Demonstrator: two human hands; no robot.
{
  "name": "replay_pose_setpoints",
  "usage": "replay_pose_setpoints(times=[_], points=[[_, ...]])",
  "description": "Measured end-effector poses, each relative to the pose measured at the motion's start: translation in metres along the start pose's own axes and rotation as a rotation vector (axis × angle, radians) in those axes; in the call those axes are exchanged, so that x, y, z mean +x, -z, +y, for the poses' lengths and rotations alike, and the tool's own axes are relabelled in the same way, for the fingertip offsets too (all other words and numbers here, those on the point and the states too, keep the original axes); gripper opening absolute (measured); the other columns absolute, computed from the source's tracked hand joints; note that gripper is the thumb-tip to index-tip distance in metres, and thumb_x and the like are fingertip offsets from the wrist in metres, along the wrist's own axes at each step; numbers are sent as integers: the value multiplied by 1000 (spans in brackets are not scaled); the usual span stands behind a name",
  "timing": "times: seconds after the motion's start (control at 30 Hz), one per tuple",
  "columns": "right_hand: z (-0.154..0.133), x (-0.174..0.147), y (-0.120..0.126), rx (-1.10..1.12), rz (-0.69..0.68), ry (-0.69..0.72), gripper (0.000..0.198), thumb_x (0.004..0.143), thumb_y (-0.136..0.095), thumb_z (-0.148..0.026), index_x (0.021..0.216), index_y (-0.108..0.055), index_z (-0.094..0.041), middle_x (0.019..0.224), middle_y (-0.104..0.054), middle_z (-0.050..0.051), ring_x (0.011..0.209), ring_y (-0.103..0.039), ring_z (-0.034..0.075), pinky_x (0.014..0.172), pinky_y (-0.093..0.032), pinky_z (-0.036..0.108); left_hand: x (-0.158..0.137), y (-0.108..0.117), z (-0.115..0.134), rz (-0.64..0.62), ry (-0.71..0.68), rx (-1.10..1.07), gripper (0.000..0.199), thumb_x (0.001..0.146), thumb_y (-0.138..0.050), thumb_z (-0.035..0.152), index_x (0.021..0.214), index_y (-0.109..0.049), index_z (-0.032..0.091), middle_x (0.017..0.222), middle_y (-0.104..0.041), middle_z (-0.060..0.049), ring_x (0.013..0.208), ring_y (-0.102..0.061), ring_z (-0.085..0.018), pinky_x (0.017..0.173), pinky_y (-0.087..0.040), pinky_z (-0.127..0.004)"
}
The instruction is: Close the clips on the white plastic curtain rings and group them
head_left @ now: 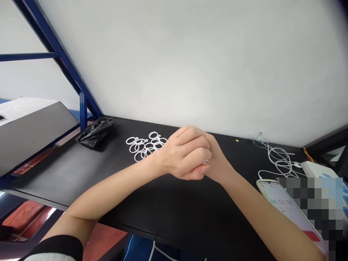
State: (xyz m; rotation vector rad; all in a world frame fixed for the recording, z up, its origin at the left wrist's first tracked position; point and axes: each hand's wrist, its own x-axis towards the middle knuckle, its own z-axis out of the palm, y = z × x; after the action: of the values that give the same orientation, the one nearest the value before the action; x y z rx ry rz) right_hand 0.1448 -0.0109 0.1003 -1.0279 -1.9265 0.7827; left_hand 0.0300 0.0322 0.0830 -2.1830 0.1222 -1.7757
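My left hand [187, 154] is closed, its fingers curled and its thumb pressed in below them. It meets my right hand [219, 157] above the middle of the black table. The right hand's fingers are mostly hidden behind the left. A tiny whitish bit shows between the two hands, too little to name; anything else inside them is covered. Just left of the hands, a loose cluster of white plastic rings with small eyelets [140, 146] lies on the table, partly hidden by my left wrist.
A crumpled black plastic bag [96, 132] lies at the table's [174, 214] back left, near a blue metal frame [65, 54]. On the right are a phone [282, 203] running a timer, a tangled white cable [280, 159] and a white box [318, 168]. A pale wall stands behind.
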Motion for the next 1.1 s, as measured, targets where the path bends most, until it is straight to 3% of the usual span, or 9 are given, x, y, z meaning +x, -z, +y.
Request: replay_pose_setpoints(times=[0.07,0.2,0.33,0.43,0.63,0.77,0.93,1.1], points=[[-4,1,8,138,-29,-53,11,80,-56,-16,78,-49,-24,71,-56,-4,68,-58,13,58,-54,25,2,1,-1,-1,-20,0,28,98,-32,30,72,-39,22,66,-52,-2,65,-49,-16,56,-46,-30],[-9,3,30,319,-288,-131,21,72,-73,-19,82,-55,-21,70,-60,-5,61,-60,11,52,-51,22,8,9,-2,9,-37,-46,32,101,-31,32,73,-40,21,63,-53,0,58,-51,-13,52,-45,-26],[-11,1,43,378,-366,-168,31,78,-74,-23,105,-59,-20,83,-68,-2,62,-62,9,56,-53,21,9,18,-3,-45,4,-17,40,102,-31,38,71,-47,19,60,-55,0,51,-50,-11,47,-42,-26],[-13,-1,46,336,-319,-186,30,84,-68,-21,112,-57,-22,88,-69,0,63,-64,9,59,-55,22,7,22,-6,-70,9,5,50,103,-28,45,77,-58,16,60,-59,-1,49,-52,-11,46,-43,-25],[-20,-4,56,146,-151,-103,7,85,-66,-20,91,-65,-19,76,-69,1,66,-68,13,56,-55,22,2,26,-14,-36,-27,53,55,104,-23,38,95,-69,10,74,-72,-8,53,-59,-13,44,-44,-26],[-24,-11,62,71,-77,-19,13,83,-69,-18,95,-67,-22,82,-72,1,66,-70,13,57,-58,22,2,27,-14,1,-29,84,51,103,-26,34,89,-69,10,72,-73,-8,50,-58,-13,42,-41,-26],[-30,-19,49,-119,170,147,31,77,-74,-17,103,-60,-29,85,-73,-3,67,-70,15,58,-58,26,1,28,-16,-2,64,125,47,102,-27,29,73,-62,16,54,-62,-1,43,-52,-11,40,-34,-26],[-30,-19,37,-293,89,235,7,83,-69,-22,86,-65,-27,75,-71,-4,60,-66,14,57,-57,27,0,29,-15,-96,88,146,47,101,-26,27,62,-51,17,47,-55,1,38,-45,-9,39,-27,-27]])
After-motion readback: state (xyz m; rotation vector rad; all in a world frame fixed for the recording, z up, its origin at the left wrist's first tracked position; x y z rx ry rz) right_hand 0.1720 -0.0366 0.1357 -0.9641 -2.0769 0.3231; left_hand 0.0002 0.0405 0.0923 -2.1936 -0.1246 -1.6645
